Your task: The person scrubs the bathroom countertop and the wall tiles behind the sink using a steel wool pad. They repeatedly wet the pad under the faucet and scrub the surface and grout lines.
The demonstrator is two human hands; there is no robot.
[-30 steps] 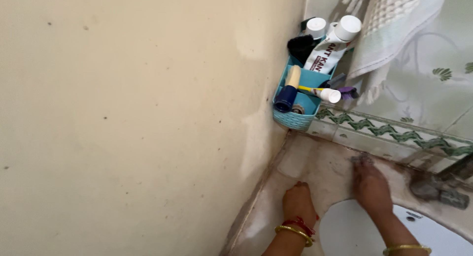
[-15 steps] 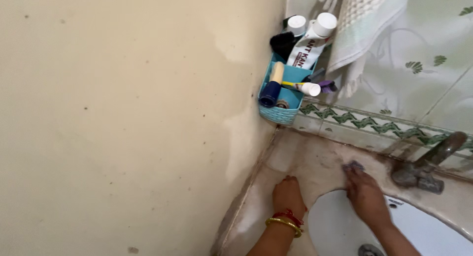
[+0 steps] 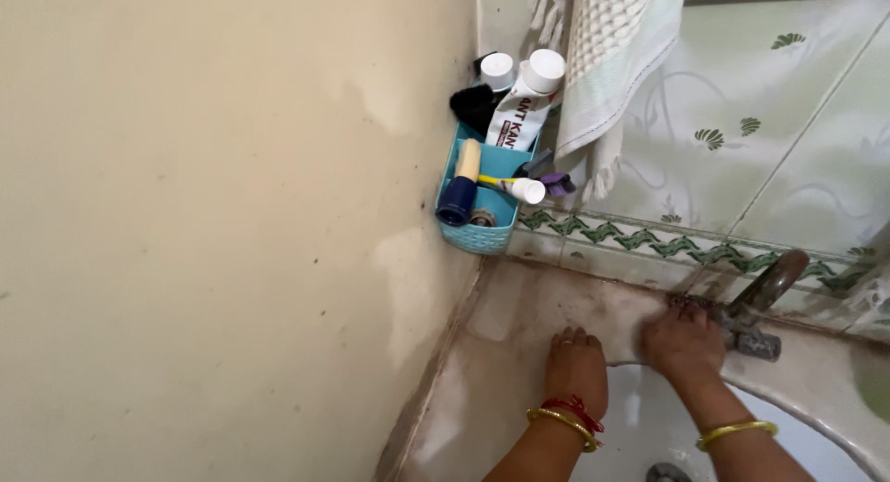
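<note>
Your left hand (image 3: 577, 366) lay flat, fingers spread and empty, bracing on the stained sink rim (image 3: 519, 324). Your right hand (image 3: 684, 343) pressed beside the tap (image 3: 762, 301); its grip was hidden.

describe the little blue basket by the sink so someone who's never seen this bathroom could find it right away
Find the corner where the plain cream wall meets the patterned tiles, just above the sink rim. The blue basket hangs there, left of the hanging towel. It is the only turquoise woven-look container, holding a white-capped toothpaste tube.
</note>
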